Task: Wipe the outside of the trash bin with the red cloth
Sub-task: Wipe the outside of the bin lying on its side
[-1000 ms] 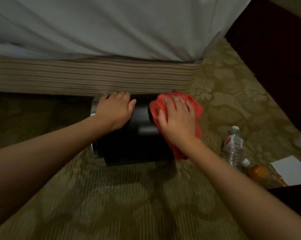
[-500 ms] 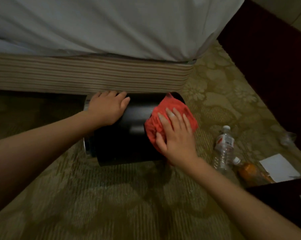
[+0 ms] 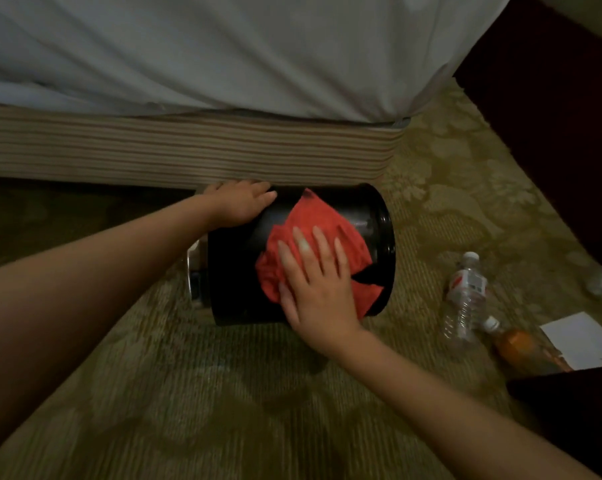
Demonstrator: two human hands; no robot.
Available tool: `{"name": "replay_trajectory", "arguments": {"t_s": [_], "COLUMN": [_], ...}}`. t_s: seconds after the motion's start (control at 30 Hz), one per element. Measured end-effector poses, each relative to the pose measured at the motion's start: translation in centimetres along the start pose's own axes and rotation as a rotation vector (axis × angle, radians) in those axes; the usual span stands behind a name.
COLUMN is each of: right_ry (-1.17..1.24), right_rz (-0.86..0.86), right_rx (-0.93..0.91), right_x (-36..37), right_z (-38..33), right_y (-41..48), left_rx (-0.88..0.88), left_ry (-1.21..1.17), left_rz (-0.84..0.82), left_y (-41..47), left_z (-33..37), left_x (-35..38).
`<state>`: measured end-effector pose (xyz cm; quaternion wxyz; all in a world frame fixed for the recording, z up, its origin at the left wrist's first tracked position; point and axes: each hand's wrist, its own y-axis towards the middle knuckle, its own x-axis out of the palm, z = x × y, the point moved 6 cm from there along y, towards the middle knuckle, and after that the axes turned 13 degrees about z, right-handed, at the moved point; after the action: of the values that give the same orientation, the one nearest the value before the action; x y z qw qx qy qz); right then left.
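A black round trash bin [image 3: 237, 271] lies on its side on the carpet, close to the bed base, its metal rim at the left end. The red cloth [image 3: 322, 216] is spread over the bin's upper side. My right hand [image 3: 315, 282] presses flat on the cloth with fingers straight and spread. My left hand [image 3: 239, 204] rests on the bin's far upper side near the bed, fingers curved over the wall, steadying it.
A bed with a white sheet [image 3: 223, 53] and striped base [image 3: 188, 154] runs behind the bin. On the carpet to the right lie a clear water bottle [image 3: 465, 299], an orange bottle [image 3: 517, 344] and white paper [image 3: 583, 337]. Dark furniture [image 3: 562, 133] stands at right.
My right hand has slid the red cloth down and toward me over the bin's side. The bin has turned a little, its right end now in view. The left hand stays on it.
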<state>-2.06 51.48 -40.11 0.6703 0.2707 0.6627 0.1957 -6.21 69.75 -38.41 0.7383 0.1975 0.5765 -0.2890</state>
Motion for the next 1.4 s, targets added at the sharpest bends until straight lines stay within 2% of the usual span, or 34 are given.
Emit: {"name": "replay_trajectory", "arguments": {"t_s": [0.13, 0.23, 0.33, 0.43, 0.5, 0.57, 0.63, 0.73, 0.87, 0.97, 1.07, 1.13, 1.2, 1.27, 1.33, 1.4], "right_ry": [0.001, 0.012, -0.03, -0.079, -0.057, -0.031, -0.022, -0.091, -0.177, -0.233, -0.212, -0.163, -0.096, -0.08, -0.107, -0.131], "right_rz": [-0.031, -0.003, -0.005, -0.009, -0.068, -0.11, -0.133, -0.144, -0.041, -0.027, -0.02, -0.014, -0.093, -0.167, -0.157, -0.113], "right_rx": [-0.189, -0.077, 0.041, 0.127, -0.028, -0.22, -0.324, -0.419, -0.41, -0.372, -0.324, -0.465, -0.627, -0.696, -0.642, -0.503], "right_x": [0.3, -1.0, -1.5, -1.0, 0.2, 1.5, 2.4, 2.1, -0.1, -0.7, -0.1, 1.1, 2.3, 2.7, 1.8, 0.2], "right_z": [2.4, 6.4, 7.4, 4.6, -0.1, -4.5, -5.9, -2.3, 5.0, 7.4, 4.4, -0.2, -4.5, -5.1, -2.2, 2.8], "right_y": [0.1, -0.8, -1.2, -0.6, -0.4, -0.3, 0.3, -0.2, -3.7, -4.8, -3.3, -1.6, -0.2, 0.5, 0.1, -1.3], "left_rx": [0.039, 0.036, 0.014, -0.036, -0.156, -0.269, -0.29, -0.223, -0.197, -0.179, -0.17, -0.185, -0.205, -0.194, -0.191, -0.191], "left_ry": [0.011, 0.034, -0.008, -0.3, -0.547, -0.617, -0.61, -0.6, -0.595, -0.59, -0.611, -0.609, -0.606, -0.623, -0.625, -0.599], "left_rz": [-0.035, -0.036, -0.062, -0.092, -0.131, -0.169, -0.173, -0.169, -0.159, -0.139, -0.152, -0.189, -0.227, -0.253, -0.255, -0.208], "left_y": [0.2, -0.2, -0.4, -0.6, -0.7, -0.8, -0.8, -0.4, -0.6, -0.5, -0.1, 0.0, 0.0, 0.0, -0.2, -0.1], "left_z": [-0.1, 0.0, 0.4, 0.8, 0.8, 0.4, 0.2, 0.5, 0.3, 0.4, 0.3, 0.3, 0.2, 0.3, 0.4, 0.2], "left_x": [0.0, -0.2, -0.6, -0.8, -0.6, -0.4, -0.6, -0.5, -0.4, -0.3, 0.1, 0.4, 0.5, 0.5, 0.3, 0.0]}}
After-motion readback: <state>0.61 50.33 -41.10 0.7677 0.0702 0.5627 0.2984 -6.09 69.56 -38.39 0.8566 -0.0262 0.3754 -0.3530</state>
